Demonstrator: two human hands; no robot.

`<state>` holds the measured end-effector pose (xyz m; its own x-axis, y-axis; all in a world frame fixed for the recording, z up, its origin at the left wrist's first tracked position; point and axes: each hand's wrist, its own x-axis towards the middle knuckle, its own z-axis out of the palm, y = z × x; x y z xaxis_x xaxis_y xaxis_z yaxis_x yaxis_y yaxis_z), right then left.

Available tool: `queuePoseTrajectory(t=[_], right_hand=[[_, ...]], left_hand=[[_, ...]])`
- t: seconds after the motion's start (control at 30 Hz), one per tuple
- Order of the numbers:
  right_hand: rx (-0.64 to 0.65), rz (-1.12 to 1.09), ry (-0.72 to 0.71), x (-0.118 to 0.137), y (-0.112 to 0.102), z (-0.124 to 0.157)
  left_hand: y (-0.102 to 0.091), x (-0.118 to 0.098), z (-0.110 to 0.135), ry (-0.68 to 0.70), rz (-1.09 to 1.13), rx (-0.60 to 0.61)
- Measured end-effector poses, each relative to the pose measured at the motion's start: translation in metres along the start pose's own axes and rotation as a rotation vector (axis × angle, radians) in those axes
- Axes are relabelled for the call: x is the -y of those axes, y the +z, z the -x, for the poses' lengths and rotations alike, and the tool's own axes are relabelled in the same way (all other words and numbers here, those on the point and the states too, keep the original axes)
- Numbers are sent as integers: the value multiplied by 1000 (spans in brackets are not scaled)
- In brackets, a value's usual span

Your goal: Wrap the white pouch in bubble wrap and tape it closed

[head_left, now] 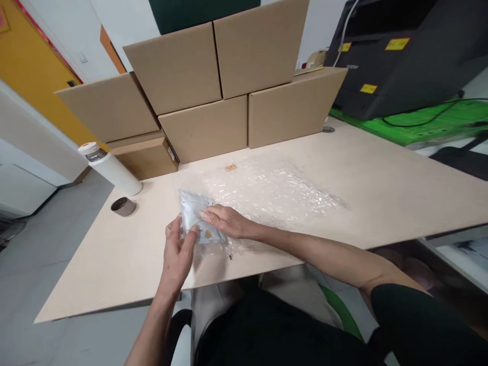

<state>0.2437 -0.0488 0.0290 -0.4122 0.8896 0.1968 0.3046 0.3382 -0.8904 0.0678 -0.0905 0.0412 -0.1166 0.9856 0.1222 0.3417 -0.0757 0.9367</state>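
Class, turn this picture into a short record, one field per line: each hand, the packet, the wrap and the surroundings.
Left hand: holds the packet, thumb on its front
Right hand: at the packet's front; exact grip unclear
Packet: pale, printed, tilted
Clear wrap: spread across the table
Table's left: white bottle, small cup
Behind: stacked cardboard boxes
Far right: dark machine, yellow labels

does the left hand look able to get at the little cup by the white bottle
Probably yes: only tabletop shows between the left hand and the cup, though that hand would likely have to let go of the packet first.
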Motion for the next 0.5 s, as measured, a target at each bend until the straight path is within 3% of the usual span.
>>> queuePoseTrajectory(t=[0.13,0.27,0.4,0.5], right_hand=[[-47,-546,194,4,-17,19],[-163,-944,398,-8,-39,42],[-245,-960,511,-25,-59,65],[-241,-695,476,-33,-73,78]], left_hand=[[41,-27,7,218,-122,142],[90,-30,12,420,-377,321],[121,-18,16,494,-691,395],[132,-10,19,528,-792,404]])
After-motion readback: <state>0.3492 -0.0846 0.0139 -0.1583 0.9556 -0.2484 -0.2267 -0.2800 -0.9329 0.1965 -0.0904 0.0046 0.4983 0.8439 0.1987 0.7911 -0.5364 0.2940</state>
